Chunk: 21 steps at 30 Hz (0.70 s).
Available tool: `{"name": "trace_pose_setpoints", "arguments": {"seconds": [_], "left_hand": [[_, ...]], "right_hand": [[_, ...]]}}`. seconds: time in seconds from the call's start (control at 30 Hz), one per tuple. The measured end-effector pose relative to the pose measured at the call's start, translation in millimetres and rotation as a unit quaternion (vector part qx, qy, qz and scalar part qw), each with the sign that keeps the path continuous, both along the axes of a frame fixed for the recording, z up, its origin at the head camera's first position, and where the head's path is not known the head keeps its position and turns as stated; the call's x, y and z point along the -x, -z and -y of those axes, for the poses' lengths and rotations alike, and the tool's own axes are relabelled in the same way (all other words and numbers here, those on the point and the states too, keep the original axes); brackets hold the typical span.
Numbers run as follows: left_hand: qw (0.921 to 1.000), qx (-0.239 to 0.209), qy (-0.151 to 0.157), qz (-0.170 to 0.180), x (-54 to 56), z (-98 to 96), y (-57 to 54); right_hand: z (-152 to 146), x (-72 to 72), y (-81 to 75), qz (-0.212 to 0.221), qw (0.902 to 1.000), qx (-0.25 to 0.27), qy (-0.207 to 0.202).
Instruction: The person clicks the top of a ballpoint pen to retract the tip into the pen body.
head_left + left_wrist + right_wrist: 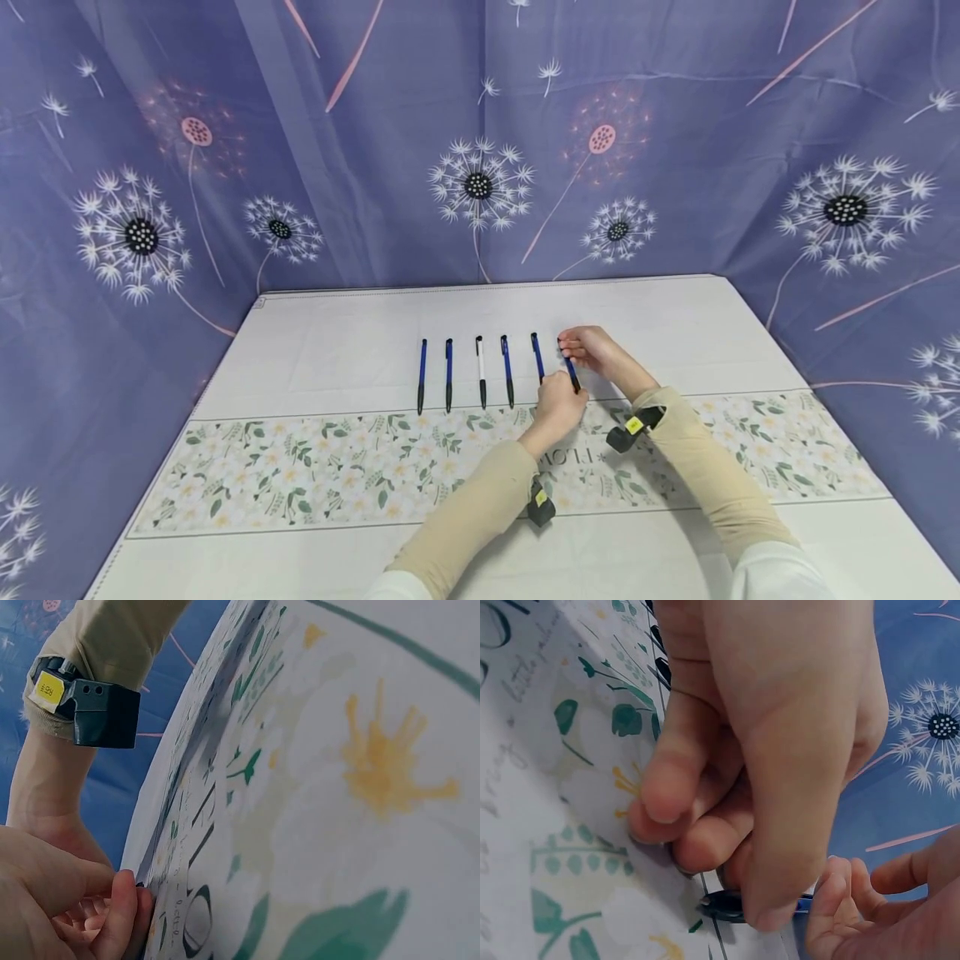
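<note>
Near the right end of a row of pens, both hands are on one blue pen [572, 373] with a black grip. My left hand [561, 408] pinches its near, black end; in the right wrist view the left thumb [776, 900] lies over the dark grip. At the far end, the fingers of my right hand [592, 348] hold the pen's top. The right hand [900, 907] is partly cut off at that view's edge. Just left lies another blue pen [537, 354], its lower end hidden by the left hand. In the left wrist view the left hand [37, 892] hides most of the pen.
Further left lie a blue pen [507, 371], a white pen [481, 371] and two more blue ones, roughly parallel. A floral strip [337, 467] crosses the white table cover [337, 317]. A purple dandelion curtain [375, 125] encloses the back and sides.
</note>
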<state>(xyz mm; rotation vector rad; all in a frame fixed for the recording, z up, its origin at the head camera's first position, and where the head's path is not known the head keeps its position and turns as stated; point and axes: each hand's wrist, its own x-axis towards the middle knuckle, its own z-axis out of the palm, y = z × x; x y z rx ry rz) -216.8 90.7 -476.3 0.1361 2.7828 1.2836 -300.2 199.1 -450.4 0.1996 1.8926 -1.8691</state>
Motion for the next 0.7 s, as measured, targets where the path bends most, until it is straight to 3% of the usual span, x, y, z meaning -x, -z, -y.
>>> {"name": "trace_pose_setpoints", "arguments": {"seconds": [0.27, 0.7], "left_hand": [[0.9993, 0.033, -0.005, 0.015, 3.2, -3.2, -2.2], [0.9991, -0.002, -0.014, 0.041, 4.2, -0.3, -5.6]], "right_hand": [[0.7, -2.0, 0.5, -0.005, 1.0000, -0.003, -0.004], [-0.2, -1.5, 0.5, 0.002, 1.0000, 0.001, 0.002]]}}
